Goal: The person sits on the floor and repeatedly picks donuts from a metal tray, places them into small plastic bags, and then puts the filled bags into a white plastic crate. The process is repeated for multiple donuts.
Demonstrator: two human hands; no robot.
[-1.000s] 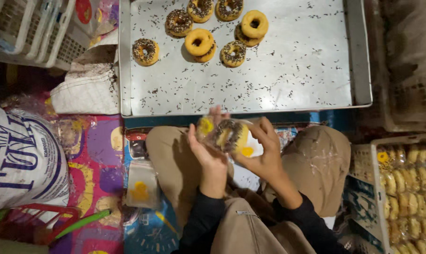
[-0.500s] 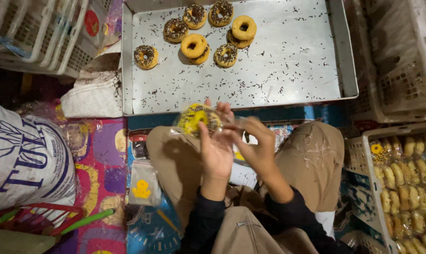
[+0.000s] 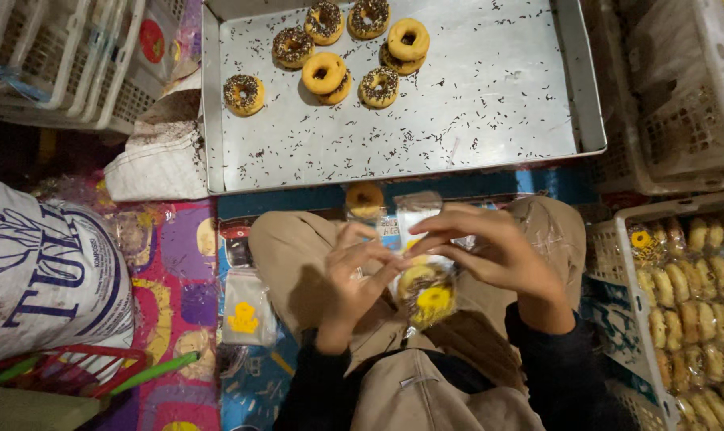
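Head view: bagged doughnut [image 3: 426, 294] between fingers [image 3: 450, 239].

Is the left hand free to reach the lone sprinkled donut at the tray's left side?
Probably not yet. The left hand and right hand both hold the bagged donut. Otherwise the way to the lone donut looks free, over the tray rim.

Beyond the hands a metal tray [image 3: 489, 120] lies on the floor, scattered with dark sprinkles. White plastic crates [image 3: 50, 64] stand to the upper left, a large printed sack [image 3: 42, 271] sits left on a colourful patterned mat [image 3: 178, 319], and another white crate [image 3: 641, 311] stands to the right.
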